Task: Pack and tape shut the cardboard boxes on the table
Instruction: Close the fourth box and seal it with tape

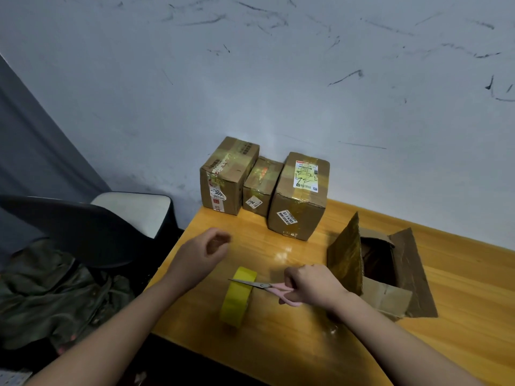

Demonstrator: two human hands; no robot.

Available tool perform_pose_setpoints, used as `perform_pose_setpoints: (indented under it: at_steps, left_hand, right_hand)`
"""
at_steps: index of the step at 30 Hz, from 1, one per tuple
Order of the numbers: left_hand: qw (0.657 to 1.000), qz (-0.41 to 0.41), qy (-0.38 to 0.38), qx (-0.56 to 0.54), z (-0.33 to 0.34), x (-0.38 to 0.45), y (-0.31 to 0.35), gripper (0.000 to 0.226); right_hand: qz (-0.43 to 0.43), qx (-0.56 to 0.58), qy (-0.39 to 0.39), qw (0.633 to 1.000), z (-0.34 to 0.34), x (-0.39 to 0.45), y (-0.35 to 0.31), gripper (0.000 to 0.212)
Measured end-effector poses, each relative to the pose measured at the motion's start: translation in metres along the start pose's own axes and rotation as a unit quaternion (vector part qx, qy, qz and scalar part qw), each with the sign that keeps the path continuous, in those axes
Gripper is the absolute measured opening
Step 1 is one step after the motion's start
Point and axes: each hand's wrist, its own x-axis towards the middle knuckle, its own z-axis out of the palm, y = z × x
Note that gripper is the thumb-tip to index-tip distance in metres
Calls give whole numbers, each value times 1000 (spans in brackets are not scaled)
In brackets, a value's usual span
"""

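Gripping pink scissors [267,286], right hand [312,285] points blades at yellow tape roll [238,296] just left; left hand [207,250] loosely curled, holding nothing.

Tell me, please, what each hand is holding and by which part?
The right hand grips the pink-handled scissors by their handles; the left hand holds nothing visible.
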Motion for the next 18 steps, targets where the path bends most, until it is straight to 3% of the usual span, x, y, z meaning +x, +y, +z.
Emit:
perform_pose_setpoints:
  at_steps: [2, 4, 6, 10, 14, 18]
  left_hand:
    - [997, -2, -25, 73, 4, -8, -15, 55]
    - [981, -43, -97, 161, 19, -20, -33, 92]
    - [965, -100, -135, 199, 39, -27, -47, 112]
    - [968, -151, -104, 173, 58, -24, -57, 120]
    - [964, -151, -133, 172, 55, -19, -60, 123]
    - [954, -158, -170, 190, 50, -21, -59, 135]
  right_hand:
    - [5, -2, 6, 1000, 2, -1, 0, 38]
    - [9, 5, 9, 1000, 4, -2, 0, 38]
    - [13, 13, 12, 1000, 6, -3, -1, 40]
    - [34, 27, 15, 999, 12, -7, -1, 39]
    - [69, 52, 36, 996, 16, -8, -4, 37]
    - [184, 216, 75, 956, 24, -2, -11, 38]
